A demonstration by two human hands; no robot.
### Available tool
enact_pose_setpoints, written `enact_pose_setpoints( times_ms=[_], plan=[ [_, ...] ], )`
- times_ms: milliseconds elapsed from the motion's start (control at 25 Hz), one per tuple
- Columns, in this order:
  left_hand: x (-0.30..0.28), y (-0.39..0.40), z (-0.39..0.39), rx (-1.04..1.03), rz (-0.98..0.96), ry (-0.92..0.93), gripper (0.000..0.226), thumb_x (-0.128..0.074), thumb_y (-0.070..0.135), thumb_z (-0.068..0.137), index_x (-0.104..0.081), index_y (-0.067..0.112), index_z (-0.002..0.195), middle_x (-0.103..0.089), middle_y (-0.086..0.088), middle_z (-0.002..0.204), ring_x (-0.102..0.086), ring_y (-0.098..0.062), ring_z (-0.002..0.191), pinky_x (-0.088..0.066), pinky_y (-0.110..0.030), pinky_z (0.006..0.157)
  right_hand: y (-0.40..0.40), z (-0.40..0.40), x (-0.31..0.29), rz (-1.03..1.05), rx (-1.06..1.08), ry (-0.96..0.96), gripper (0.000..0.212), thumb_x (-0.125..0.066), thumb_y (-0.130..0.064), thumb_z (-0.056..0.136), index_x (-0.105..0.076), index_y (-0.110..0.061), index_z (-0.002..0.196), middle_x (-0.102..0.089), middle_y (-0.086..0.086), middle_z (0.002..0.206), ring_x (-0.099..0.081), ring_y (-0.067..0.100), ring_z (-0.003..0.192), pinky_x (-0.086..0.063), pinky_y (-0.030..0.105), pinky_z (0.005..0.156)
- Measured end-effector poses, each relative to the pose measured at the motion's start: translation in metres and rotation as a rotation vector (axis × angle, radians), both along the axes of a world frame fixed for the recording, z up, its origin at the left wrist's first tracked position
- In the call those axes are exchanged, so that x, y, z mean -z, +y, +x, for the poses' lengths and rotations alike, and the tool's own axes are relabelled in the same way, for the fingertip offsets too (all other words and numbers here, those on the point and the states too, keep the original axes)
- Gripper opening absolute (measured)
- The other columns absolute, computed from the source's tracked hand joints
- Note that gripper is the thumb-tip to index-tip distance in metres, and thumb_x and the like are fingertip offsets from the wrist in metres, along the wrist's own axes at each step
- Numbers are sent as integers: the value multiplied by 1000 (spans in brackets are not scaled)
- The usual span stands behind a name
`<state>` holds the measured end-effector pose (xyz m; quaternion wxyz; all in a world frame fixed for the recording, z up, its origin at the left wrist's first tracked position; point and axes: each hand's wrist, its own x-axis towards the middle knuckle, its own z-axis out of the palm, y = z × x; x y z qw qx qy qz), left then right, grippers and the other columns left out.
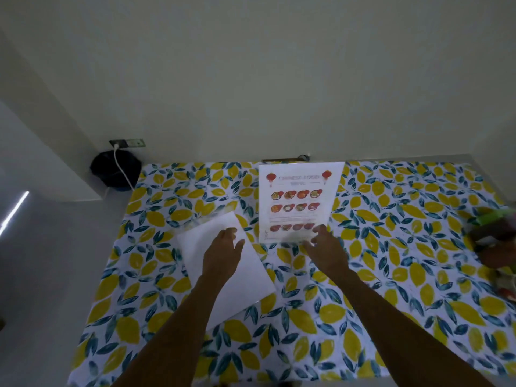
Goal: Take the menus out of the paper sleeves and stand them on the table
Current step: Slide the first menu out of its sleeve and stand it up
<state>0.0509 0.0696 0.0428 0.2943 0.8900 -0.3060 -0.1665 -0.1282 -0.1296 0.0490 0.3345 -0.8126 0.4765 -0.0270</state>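
Observation:
A menu (pixel 298 202) printed with red lanterns and rows of food pictures stands upright at the far middle of the table. My right hand (pixel 325 251) hovers at its bottom edge, fingers spread, holding nothing. A plain white paper sleeve (pixel 195 247) lies flat and tilted on the tablecloth to the left of the menu. My left hand (pixel 223 254) is over the sleeve with fingers apart; whether it touches the paper is unclear.
The table wears a lemon-and-leaf cloth (pixel 391 275). Blurred green and dark objects (pixel 494 236) sit at the right edge. A dark bin (pixel 116 170) with a white cable stands on the floor beyond the left corner. The wall is close behind the table.

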Motion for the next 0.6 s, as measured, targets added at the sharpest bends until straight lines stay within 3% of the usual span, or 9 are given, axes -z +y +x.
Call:
enact_pose_setpoints(
  times_ms=[280, 440, 600],
  plan=[
    [40, 95, 18, -89, 78, 97, 38, -52, 37, 96, -51, 16, 127, -57, -8, 124, -57, -27, 114, -49, -43, 92, 90, 53, 28, 59, -155, 75, 51, -63, -45, 83, -46, -16, 122, -64, 10, 114, -62, 30, 107, -55, 46, 85],
    [61, 124, 15, -157, 85, 187, 44, -57, 35, 95, -50, 11, 130, -53, -16, 127, -56, -32, 115, -45, -41, 96, 111, 62, 53, 61, -205, 216, 59, -64, -42, 85, -44, -7, 127, -54, 21, 121, -53, 41, 116, -48, 50, 95],
    [76, 133, 12, -162, 61, 266, 37, -55, 26, 96, -52, 10, 129, -56, -16, 127, -54, -31, 117, -40, -34, 95, 123, 63, 65, 63, -152, 240, 54, -66, -38, 85, -48, -8, 126, -51, 22, 121, -54, 42, 113, -45, 48, 98]
  ],
)
